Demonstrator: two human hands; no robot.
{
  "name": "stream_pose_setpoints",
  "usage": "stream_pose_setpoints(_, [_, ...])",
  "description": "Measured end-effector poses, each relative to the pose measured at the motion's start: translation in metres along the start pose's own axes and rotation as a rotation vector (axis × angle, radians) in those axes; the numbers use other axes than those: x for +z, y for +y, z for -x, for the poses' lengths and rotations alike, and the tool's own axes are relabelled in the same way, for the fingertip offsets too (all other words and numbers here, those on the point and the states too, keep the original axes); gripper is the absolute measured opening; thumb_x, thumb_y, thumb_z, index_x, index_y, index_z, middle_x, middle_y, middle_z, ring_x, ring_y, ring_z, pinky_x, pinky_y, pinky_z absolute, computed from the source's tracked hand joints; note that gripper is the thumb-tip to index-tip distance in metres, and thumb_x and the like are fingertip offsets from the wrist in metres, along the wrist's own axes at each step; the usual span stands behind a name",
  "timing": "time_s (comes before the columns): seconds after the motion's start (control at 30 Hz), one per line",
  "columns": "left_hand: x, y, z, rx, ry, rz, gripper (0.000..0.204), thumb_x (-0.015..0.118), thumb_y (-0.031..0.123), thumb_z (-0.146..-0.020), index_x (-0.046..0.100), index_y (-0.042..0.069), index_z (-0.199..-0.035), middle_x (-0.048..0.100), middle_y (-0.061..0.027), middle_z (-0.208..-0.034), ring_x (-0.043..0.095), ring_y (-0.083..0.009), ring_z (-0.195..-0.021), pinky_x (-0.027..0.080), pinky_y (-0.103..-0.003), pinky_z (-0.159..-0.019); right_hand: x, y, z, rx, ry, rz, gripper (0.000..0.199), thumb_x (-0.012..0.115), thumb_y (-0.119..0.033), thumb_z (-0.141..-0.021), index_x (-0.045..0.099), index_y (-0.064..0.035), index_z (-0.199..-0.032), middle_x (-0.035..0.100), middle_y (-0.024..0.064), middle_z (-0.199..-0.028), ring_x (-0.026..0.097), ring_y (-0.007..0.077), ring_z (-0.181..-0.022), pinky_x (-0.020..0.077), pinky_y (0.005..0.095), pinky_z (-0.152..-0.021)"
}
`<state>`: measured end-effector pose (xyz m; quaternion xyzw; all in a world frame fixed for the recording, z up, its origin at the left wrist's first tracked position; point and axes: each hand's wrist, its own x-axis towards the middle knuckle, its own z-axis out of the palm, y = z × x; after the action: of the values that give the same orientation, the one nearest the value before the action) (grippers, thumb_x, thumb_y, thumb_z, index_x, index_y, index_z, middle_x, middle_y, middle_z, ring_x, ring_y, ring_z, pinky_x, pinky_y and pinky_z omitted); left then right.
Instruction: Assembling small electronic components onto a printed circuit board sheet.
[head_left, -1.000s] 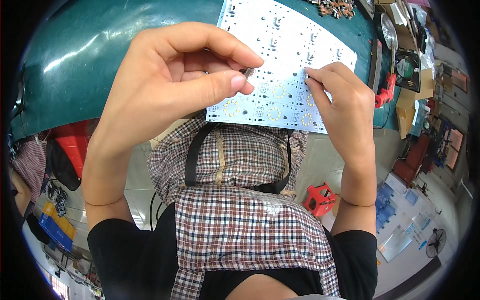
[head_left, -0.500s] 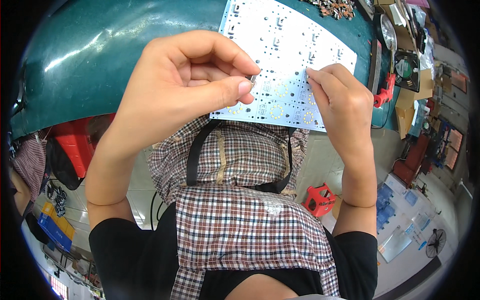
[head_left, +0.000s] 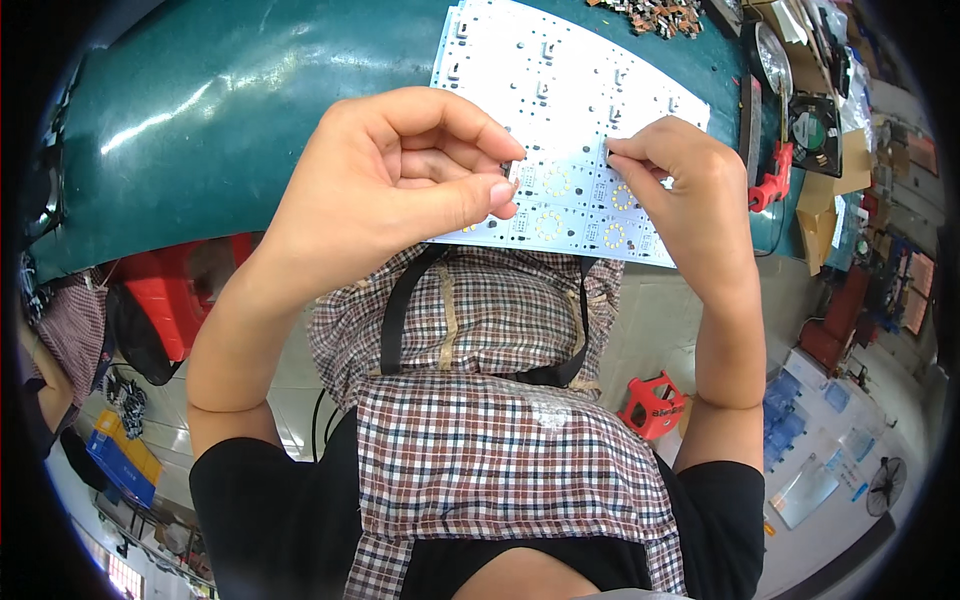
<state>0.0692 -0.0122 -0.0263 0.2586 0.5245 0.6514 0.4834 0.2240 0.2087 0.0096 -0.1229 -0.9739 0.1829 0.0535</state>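
A white circuit board (head_left: 575,120) lies at the front edge of the green table, with small dark parts and rings of yellow LEDs on it. Over its left side is my left hand (head_left: 400,175), its thumb and forefinger closed on a small metallic electronic part (head_left: 514,172). My right hand (head_left: 690,185) is at the board's right half, thumb and forefinger pinched low over its surface. A dark speck shows at those fingertips; I cannot make out what it is. Small upright switch-like parts (head_left: 548,50) stand in rows on the far half.
The green table (head_left: 230,120) stretches to the left. A pile of small loose parts (head_left: 660,14) lies beyond the board. At the right are a red-handled tool (head_left: 772,180), a black fan (head_left: 815,130) and cardboard (head_left: 818,220). A red stool (head_left: 652,404) stands on the floor.
My left hand has shifted slightly right and down in the picture, still pinching the small part. The right hand's fingertips have stayed close to the same spot; its thumb sits a little lower.
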Motion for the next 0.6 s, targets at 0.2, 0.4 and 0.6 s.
stream_pose_setpoints(0.2, [0.000, 0.001, -0.002, -0.087, -0.003, 0.045, 0.021, 0.070, -0.002, -0.094, 0.068, -0.006, -0.115, 0.075, -0.0149, -0.102, 0.077, -0.0202, -0.092, 0.062, -0.026, -0.077, 0.001, -0.001, 0.000, 0.008, -0.003, -0.006, 0.011, 0.077, 0.000, -0.084, 0.075, 0.0025, -0.094, 0.073, 0.0125, -0.085, 0.071, 0.0225, -0.073, 0.0561, 0.0316, -0.068])
stream_pose_setpoints(0.4, [0.003, 0.003, -0.003, -0.068, 0.009, -0.025, 0.022, 0.070, -0.004, -0.094, 0.066, -0.007, -0.115, 0.075, -0.0169, -0.102, 0.077, -0.0224, -0.095, 0.062, -0.026, -0.076, 0.003, 0.000, 0.005, -0.007, 0.031, 0.021, 0.013, 0.077, -0.001, -0.084, 0.075, 0.0016, -0.096, 0.074, 0.0134, -0.087, 0.073, 0.0238, -0.073, 0.0573, 0.0325, -0.068])
stream_pose_setpoints(0.6, [0.008, 0.013, -0.003, -0.034, 0.053, -0.172, 0.022, 0.070, -0.007, -0.092, 0.066, -0.006, -0.114, 0.074, -0.0163, -0.101, 0.077, -0.0214, -0.091, 0.062, -0.026, -0.075, -0.007, 0.012, -0.003, 0.065, 0.021, -0.191, 0.013, 0.075, -0.002, -0.087, 0.076, 0.0022, -0.100, 0.075, 0.0118, -0.086, 0.073, 0.0178, -0.075, 0.0569, 0.0295, -0.071])
